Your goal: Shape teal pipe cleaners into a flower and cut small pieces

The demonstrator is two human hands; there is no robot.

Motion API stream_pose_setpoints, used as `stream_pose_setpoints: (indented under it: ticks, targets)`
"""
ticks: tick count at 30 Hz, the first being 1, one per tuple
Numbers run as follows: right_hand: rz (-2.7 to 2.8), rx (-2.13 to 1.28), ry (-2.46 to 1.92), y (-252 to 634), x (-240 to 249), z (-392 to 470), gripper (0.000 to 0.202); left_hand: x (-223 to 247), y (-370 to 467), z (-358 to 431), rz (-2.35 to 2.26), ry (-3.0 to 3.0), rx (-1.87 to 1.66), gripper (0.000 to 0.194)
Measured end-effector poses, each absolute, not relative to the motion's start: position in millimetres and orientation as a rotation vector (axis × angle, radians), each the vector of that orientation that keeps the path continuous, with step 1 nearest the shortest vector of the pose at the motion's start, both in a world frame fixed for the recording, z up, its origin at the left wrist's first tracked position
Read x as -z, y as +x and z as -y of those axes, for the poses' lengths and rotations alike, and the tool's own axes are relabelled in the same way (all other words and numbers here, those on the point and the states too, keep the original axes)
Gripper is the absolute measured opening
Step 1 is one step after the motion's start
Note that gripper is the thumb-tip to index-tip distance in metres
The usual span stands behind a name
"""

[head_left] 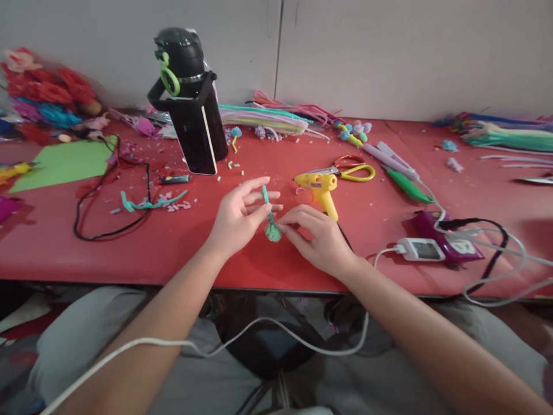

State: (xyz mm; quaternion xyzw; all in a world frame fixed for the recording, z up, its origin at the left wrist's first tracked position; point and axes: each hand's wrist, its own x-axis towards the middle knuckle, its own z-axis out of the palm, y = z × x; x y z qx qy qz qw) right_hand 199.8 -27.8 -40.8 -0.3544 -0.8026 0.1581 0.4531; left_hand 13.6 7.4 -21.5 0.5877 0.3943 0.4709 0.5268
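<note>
A small green fuzzy ball with a teal pipe-cleaner stem hangs just above the red table, ball end toward me. My left hand pinches the stem between thumb and fingers, its other fingers spread behind. On the right side of the ball, my right hand has its thumb and index finger closed together at the ball's edge; whether a strand is between them is too small to tell. Just beyond my right hand lies a yellow glue gun.
Scissors, a curling-iron-like tool and a purple power bank lie to the right. A black bottle and a propped phone stand at back left. Pipe cleaners line the wall; a white cable crosses my lap.
</note>
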Motion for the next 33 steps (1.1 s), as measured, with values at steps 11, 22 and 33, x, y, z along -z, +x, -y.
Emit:
stream_pose_setpoints:
  ticks: [11, 22, 33]
  targets:
    - [2.004, -0.348, -0.88, 200.0, 41.7, 30.4, 0.015, 25.2, 12.0, -10.3, -0.935, 1.406, -1.186, 0.047]
    - [1.878, -0.392, -0.984, 198.3, 39.6, 33.4, 0.005, 19.5, 12.4, -7.5, -0.958, 1.435, -1.234, 0.046]
    - [1.986, -0.075, -0.97, 197.9, 43.5, 31.8, 0.013, 24.3, 14.4, -5.7, -0.94, 1.474, -1.219, 0.047]
